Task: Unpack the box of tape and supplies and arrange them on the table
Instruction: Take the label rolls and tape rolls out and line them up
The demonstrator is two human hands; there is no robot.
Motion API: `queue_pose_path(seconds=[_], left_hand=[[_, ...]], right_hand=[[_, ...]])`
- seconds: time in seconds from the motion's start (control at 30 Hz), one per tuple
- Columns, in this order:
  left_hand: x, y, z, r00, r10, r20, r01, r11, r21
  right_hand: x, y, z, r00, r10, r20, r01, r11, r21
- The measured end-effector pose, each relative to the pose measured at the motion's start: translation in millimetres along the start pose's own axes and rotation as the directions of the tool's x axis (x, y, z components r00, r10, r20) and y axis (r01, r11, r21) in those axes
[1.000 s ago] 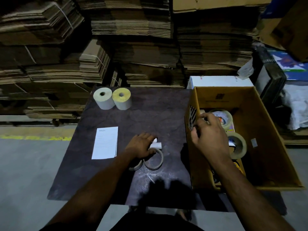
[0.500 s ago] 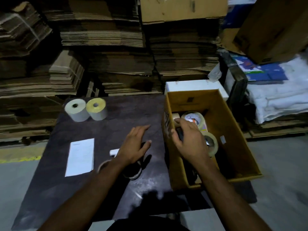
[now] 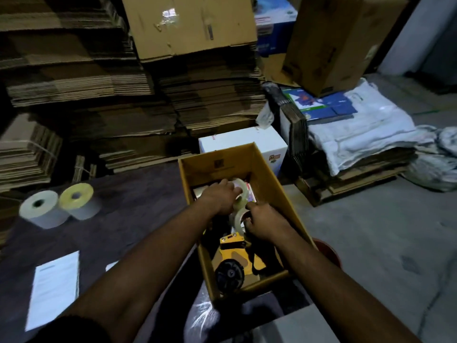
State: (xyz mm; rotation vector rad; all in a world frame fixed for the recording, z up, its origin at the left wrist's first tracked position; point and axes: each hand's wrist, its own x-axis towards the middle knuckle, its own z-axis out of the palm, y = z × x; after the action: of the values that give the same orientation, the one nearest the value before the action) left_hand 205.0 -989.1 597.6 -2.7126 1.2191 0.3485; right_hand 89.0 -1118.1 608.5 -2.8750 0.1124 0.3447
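- While both hands work inside it, the cardboard box [image 3: 269, 174], an open yellow-brown carton with thin corrugated walls, sits at centre frame on the right edge of the dark, matt table [image 3: 138, 194]; it seems to overhang the near edge, so a hard tug might tip it off.
- Lower in the box lies a yellow tape dispenser [image 3: 235, 258], hard plastic with a black round hub.
- At left of the frame stand two paper rolls [image 3: 59, 206], cylinders, beside a flat white sheet [image 3: 54, 288].
- Left hand [image 3: 220, 196] curls its fingers over a clear tape roll [image 3: 241, 191], glossy and ring-shaped.
- Right hand [image 3: 262, 221] pinches another clear roll [image 3: 237, 219] just below; both are slick, so either could slip back and jam against the dispenser.
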Motion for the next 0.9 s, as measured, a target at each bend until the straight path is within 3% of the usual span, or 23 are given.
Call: queue_pose_path(seconds=[0.1, 0.2, 0.33, 0.5, 0.63, 0.73, 0.8, 0.83, 0.9], left_hand=[[18, -1, 7, 0.971, -0.01, 0.238, 0.01, 1.0, 0.001], [28, 5, 21, 0.945, 0.009, 0.327, -0.05, 0.992, 0.118], [40, 8, 38, 0.939, -0.02, 0.343, -0.027, 0.991, 0.133], [44, 5, 40, 0.94, -0.008, 0.342, 0.045, 0.994, -0.101], [41, 5, 28, 0.984, -0.014, 0.177, 0.07, 0.946, -0.316], [36, 2, 17, 0.993, -0.1, 0.056, 0.113, 0.806, -0.581], [28, -1, 11, 0.983, -0.182, -0.003, 0.114, 0.63, -0.768], [21, -1, 1, 0.968, -0.247, -0.03, 0.09, 0.458, -0.885], [3, 4, -24, 0.928, -0.373, -0.028, -0.027, 0.008, -1.0]], right_hand=[[12, 2, 7, 0.99, 0.056, 0.129, -0.058, 0.998, 0.014], [13, 4, 13, 0.969, 0.066, 0.237, -0.074, 0.997, 0.024], [13, 5, 15, 0.972, 0.011, 0.237, -0.02, 0.999, 0.034], [14, 3, 15, 0.96, -0.015, 0.28, 0.007, 0.999, 0.031], [13, 6, 14, 0.967, -0.006, 0.255, 0.002, 1.0, 0.017], [12, 7, 13, 0.975, 0.008, 0.223, -0.016, 0.999, 0.036], [12, 7, 14, 0.977, 0.003, 0.215, -0.016, 0.998, 0.06], [12, 7, 15, 0.976, 0.007, 0.216, -0.021, 0.998, 0.064], [13, 10, 15, 0.976, 0.013, 0.216, -0.03, 0.997, 0.073]])
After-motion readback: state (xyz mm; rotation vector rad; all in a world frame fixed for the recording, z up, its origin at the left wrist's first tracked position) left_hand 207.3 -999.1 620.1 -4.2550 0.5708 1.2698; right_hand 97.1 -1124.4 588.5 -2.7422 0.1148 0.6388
